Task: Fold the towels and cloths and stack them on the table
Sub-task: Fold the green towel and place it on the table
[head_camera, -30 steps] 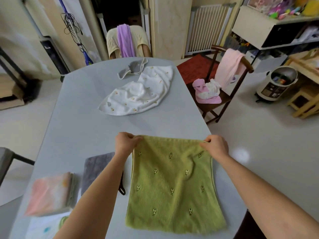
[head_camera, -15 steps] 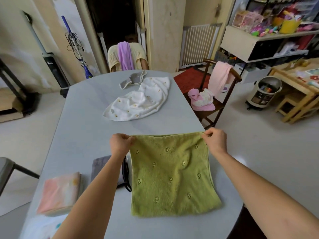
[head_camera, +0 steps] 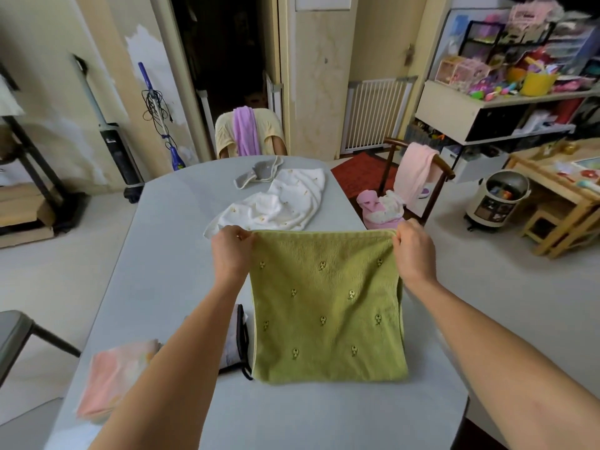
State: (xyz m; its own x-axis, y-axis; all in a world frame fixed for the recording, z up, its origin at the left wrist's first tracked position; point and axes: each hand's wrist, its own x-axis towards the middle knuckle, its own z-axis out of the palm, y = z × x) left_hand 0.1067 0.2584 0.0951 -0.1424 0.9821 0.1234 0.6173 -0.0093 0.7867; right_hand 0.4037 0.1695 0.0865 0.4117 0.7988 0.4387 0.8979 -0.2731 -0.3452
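Green towel [head_camera: 328, 306] between both hands

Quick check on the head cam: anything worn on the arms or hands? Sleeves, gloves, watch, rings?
Both forearms are bare as far as the frame shows: no sleeves, gloves, watch or wristband. The left hand has a small glint on one finger that may be a ring; too small to be sure. The right hand shows nothing worn.

Green towels: one [head_camera: 328, 303]
White cloths: one [head_camera: 279, 206]
Grey cloths: one [head_camera: 259, 170]
Folded pink cloths: one [head_camera: 113, 375]
Hands: two [head_camera: 231, 251] [head_camera: 414, 253]
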